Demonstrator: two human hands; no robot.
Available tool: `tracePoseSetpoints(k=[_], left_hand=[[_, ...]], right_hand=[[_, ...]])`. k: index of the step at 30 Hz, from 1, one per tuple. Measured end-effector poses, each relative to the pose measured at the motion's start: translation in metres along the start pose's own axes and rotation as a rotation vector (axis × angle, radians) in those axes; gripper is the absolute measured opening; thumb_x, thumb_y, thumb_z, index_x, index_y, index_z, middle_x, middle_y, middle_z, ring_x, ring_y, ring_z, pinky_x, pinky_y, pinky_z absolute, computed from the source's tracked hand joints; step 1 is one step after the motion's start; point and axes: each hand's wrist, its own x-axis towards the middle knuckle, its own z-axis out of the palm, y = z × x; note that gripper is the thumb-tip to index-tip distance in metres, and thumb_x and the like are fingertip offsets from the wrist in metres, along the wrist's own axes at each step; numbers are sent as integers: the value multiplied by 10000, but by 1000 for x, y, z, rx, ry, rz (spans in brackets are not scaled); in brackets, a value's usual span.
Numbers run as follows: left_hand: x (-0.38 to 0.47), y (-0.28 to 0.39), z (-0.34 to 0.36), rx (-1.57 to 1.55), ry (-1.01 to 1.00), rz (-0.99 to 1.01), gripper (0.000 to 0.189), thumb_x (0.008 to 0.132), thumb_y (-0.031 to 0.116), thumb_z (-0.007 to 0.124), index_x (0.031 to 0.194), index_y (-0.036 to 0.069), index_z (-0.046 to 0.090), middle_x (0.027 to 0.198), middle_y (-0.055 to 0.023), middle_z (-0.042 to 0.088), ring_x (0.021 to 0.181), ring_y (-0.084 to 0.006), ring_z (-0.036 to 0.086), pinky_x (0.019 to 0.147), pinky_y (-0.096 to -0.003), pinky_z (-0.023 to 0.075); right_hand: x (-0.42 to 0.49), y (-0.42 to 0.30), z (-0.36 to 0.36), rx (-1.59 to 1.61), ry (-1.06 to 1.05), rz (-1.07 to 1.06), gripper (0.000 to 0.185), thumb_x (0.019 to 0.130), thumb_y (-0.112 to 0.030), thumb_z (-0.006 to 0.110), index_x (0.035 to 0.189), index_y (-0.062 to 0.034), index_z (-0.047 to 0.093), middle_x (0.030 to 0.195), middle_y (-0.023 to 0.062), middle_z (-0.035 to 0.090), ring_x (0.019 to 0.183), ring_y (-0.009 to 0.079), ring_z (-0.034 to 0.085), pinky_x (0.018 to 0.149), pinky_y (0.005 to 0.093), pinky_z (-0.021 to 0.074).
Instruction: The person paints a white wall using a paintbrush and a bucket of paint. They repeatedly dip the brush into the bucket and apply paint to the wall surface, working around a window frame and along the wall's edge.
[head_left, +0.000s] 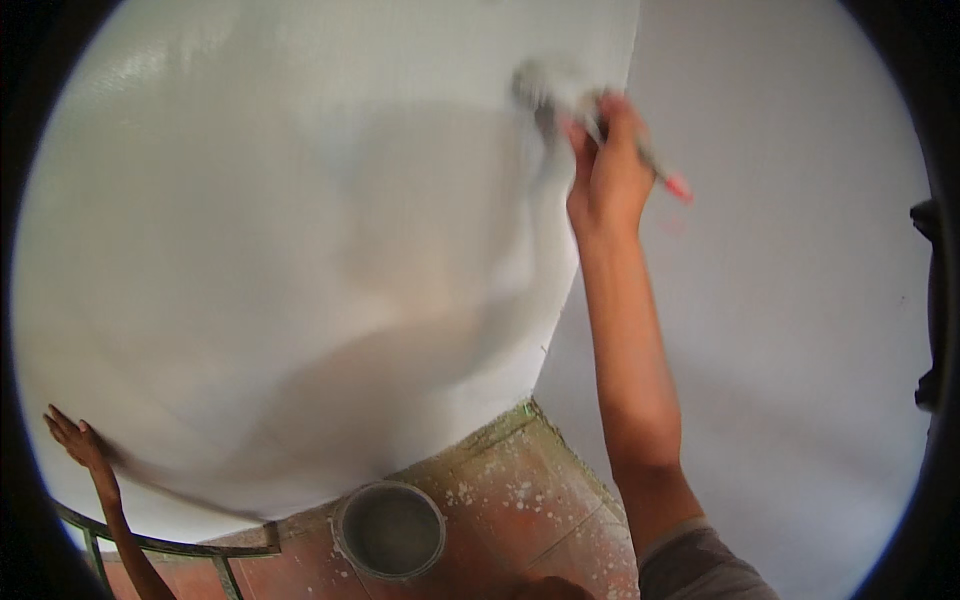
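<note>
My right hand (613, 165) grips the handle of a paintbrush (664, 171) whose end is red. Motion blurs the brush head, which lies at the pale wall (420, 225) near the corner with a greyish side wall (780, 225). Wet sheen shows on the pale wall at the upper left. Far to the lower left, my left hand (73, 439) rests with spread fingers against the same wall and holds nothing. The shadow of my head and arm falls across the middle of the wall.
A round bucket (390, 531) with greyish liquid stands on the reddish tiled floor (517, 510), which is spattered with white paint. A dark metal railing (225, 551) runs along the lower left, below my left hand. Dark fittings (930, 300) edge the right side.
</note>
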Motion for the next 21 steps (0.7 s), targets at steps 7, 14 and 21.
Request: tracePoseSetpoints(k=[7,14,21], left_hand=[[8,4,-7,-40,-22,25,753,939,567,462,1581,222,272,1625,-191,229,1444,-444,290,1138,-588,300],[20,38,-32,-235,-105,-61,889,902,750,365,1590,199,240,1640,-216,152,1470,-481,188,1142,-635,216],[11,19,-18,-128,-36,41,850,930,708,351,1583,171,260,1628,-225,190,1458,-457,235,1149,-627,212]], right_hand=[[-139,98,-93,70,64,161,400,1011,-252,595,1340,-60,474,1241,79,552,1092,207,582,933,392,555],[-394,147,-251,-395,697,718,267,943,-143,682,1149,17,623,1110,114,648,1015,236,644,823,421,614],[-187,80,-106,-348,232,228,252,972,-221,653,1021,25,651,959,80,650,837,157,638,740,341,616]])
